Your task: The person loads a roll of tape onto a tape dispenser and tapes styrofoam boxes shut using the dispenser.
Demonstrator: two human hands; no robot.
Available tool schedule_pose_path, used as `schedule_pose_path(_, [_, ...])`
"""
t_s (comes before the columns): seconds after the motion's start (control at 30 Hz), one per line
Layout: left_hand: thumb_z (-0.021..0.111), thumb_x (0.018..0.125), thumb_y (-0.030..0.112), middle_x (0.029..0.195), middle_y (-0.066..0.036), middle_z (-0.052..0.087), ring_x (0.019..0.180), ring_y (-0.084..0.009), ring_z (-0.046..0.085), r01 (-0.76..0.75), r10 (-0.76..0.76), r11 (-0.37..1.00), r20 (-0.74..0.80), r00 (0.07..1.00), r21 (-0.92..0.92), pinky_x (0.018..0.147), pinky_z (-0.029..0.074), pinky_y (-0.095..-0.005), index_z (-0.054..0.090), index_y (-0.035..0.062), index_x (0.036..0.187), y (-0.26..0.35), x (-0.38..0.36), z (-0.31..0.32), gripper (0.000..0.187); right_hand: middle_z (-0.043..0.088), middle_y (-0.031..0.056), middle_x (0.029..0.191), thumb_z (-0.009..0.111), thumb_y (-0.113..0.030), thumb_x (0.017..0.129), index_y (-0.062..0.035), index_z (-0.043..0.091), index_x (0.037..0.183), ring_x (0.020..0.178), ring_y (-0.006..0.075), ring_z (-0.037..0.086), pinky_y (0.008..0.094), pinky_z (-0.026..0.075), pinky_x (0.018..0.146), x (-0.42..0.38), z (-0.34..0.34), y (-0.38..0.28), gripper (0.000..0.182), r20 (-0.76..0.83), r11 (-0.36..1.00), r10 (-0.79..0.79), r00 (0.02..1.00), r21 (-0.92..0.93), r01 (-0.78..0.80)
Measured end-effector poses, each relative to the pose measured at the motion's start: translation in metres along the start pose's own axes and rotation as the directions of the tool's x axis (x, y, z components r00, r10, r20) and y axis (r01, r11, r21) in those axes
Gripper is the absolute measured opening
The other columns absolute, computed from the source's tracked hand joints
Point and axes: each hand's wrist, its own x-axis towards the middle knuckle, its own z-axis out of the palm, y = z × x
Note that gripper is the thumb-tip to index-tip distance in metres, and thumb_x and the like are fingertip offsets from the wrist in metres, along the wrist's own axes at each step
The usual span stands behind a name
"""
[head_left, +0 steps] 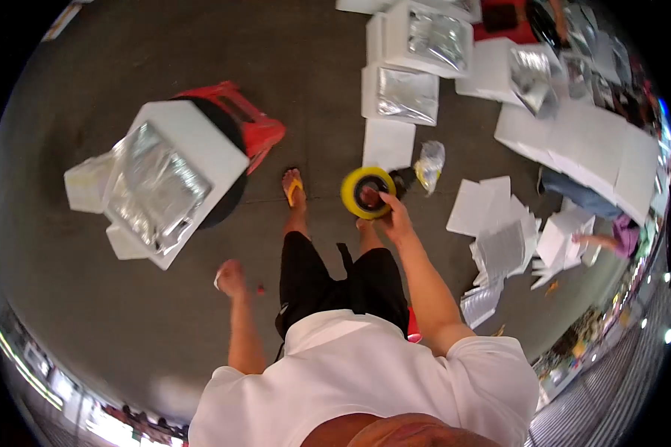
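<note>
My right hand (pixel 397 216) grips a roll of yellow tape (pixel 348 195) in front of my right leg, fingers at its dark core. Out to the left, my left hand (pixel 232 276) hangs closed beside my thigh. A small white edge shows at its fingers, too small to name. Ahead of that hand stands a white foam box (pixel 212 149) with silvery foil lining (pixel 160 186), resting on a round dark surface by a red plastic stool or chair (pixel 257 123). Just beyond the tape lies a clear plastic bag (pixel 429 165) with something yellow inside.
White foam boxes with foil (pixel 406 93) stand ahead on the right. Loose white foam pieces (pixel 492 223) lie scattered on the dark floor (pixel 298 59). At far right, another person's arm (pixel 600 241) in a purple sleeve reaches to a white box (pixel 563 231).
</note>
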Motion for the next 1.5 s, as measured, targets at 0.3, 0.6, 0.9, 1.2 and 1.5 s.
schedule_pose_path(0.3, [0.073, 0.073, 0.052, 0.124, -0.022, 0.059, 0.116, -0.0312, 0.057, -0.239, -0.281, 0.792, 0.682, 0.676, 0.562, 0.096, 0.046, -0.0387, 0.054, -0.0034, 0.127, -0.013, -0.047, 0.477, 0.079, 0.06, 0.0113, 0.118, 0.061, -0.02, 0.089, -0.0003, 0.054, 0.121, 0.11, 0.0259, 0.058, 0.0421, 0.048, 0.095, -0.046, -0.217, 0.033, 0.038, -0.48, 0.927, -0.071, 0.874, 0.291, 0.235])
schedule_pose_path(0.6, [0.087, 0.06, 0.047, 0.116, -0.024, 0.06, 0.107, -0.0357, 0.06, -0.263, -0.075, 0.74, 0.465, 0.882, 0.619, 0.091, 0.048, -0.0429, 0.052, -0.0058, 0.11, -0.162, -0.042, 0.735, 0.081, 0.06, 0.0113, 0.12, 0.062, -0.02, 0.083, -0.0035, 0.052, 0.126, 0.113, 0.0267, 0.058, 0.0435, 0.045, 0.101, 0.001, -0.334, 0.094, 0.048, -0.453, 0.842, 0.119, 0.884, 0.517, 0.152])
schedule_pose_path(0.9, [0.086, 0.067, 0.024, 0.1, -0.014, 0.07, 0.085, -0.0241, 0.068, -0.279, -0.124, 0.907, 0.834, 0.538, 0.315, 0.078, 0.054, -0.0375, 0.064, -0.0018, 0.107, -0.143, -0.073, 0.611, 0.052, 0.059, 0.0119, 0.123, 0.063, -0.021, 0.083, -0.0035, 0.051, 0.127, 0.116, 0.0286, 0.056, 0.0451, 0.045, 0.101, 0.0, -0.339, 0.099, 0.049, -0.387, 0.837, 0.091, 0.917, 0.528, 0.14])
schedule_pose_path(1.2, [0.081, 0.076, 0.032, 0.11, -0.013, 0.065, 0.102, -0.0236, 0.062, -0.515, -0.008, 0.763, 0.802, 0.597, 0.391, 0.086, 0.051, -0.0365, 0.053, -0.0008, 0.123, 0.126, -0.156, 0.292, 0.063, 0.052, 0.0137, 0.13, 0.067, -0.025, 0.08, -0.0026, 0.047, 0.131, 0.122, 0.0319, 0.049, 0.0483, 0.042, 0.103, -0.091, -0.216, 0.022, 0.058, -0.149, 0.933, -0.01, 0.989, 0.355, 0.063])
schedule_pose_path(1.5, [0.076, 0.082, 0.015, 0.109, -0.009, 0.064, 0.098, -0.0152, 0.062, -0.001, 0.338, 0.877, 0.613, 0.714, -0.481, 0.087, 0.051, -0.0308, 0.05, 0.0016, 0.125, 0.284, -0.203, 0.233, 0.052, 0.054, 0.0128, 0.126, 0.066, -0.022, 0.081, -0.003, 0.05, 0.128, 0.117, 0.0304, 0.053, 0.0465, 0.044, 0.1, -0.055, -0.034, -0.102, 0.053, 0.225, 0.976, -0.2, 0.954, -0.037, 0.214])
